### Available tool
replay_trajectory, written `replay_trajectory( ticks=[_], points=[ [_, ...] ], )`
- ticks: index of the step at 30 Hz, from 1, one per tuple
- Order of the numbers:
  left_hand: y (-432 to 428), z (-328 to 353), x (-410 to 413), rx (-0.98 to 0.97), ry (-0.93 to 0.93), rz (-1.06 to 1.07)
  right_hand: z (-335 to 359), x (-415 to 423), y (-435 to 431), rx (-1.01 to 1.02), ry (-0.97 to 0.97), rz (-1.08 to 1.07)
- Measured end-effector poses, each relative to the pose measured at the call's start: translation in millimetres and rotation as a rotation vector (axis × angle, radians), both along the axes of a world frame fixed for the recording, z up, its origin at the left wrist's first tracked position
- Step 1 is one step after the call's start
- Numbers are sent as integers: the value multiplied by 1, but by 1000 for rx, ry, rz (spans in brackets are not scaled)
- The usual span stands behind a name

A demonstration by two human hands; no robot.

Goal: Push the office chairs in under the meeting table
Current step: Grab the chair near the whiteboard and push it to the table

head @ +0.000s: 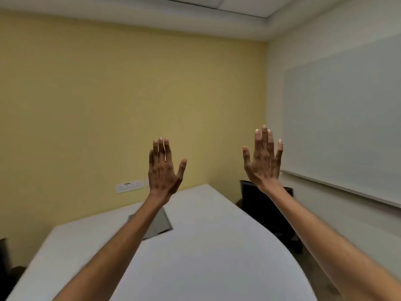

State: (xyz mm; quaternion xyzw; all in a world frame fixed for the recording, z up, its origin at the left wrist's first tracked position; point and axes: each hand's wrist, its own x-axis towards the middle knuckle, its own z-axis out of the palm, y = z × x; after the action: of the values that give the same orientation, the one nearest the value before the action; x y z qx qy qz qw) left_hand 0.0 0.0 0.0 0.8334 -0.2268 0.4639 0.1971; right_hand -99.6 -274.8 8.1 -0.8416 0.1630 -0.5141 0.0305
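Both arms extended forward and up, backs of hands toward the camera. Left hand (163, 170) and right hand (263, 158) flat, fingers spread, holding nothing, above the white curved-edge meeting table (206, 246). Black office chair (263, 208) sits at the table's right side, partly behind the right forearm.

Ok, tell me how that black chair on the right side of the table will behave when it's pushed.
The black office chair probably rolls easily, but its base is dim, so casters aren't confirmed. Its tall back suggests a high push may tip it rather than glide it. It stands close to the white meeting table, so it likely needs little travel.
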Motion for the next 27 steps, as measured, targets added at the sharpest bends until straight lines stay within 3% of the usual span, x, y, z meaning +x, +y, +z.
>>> replay_trajectory(
  ticks=[11, 27],
  points=[
    [-178, -48, -100, 126, 117, -365, -50, -202, -128, 78, 29, -390],
    [-388, -100, -399, 169, 196, -806, -85, -567, -237, -46, 34, -773]
  ],
)
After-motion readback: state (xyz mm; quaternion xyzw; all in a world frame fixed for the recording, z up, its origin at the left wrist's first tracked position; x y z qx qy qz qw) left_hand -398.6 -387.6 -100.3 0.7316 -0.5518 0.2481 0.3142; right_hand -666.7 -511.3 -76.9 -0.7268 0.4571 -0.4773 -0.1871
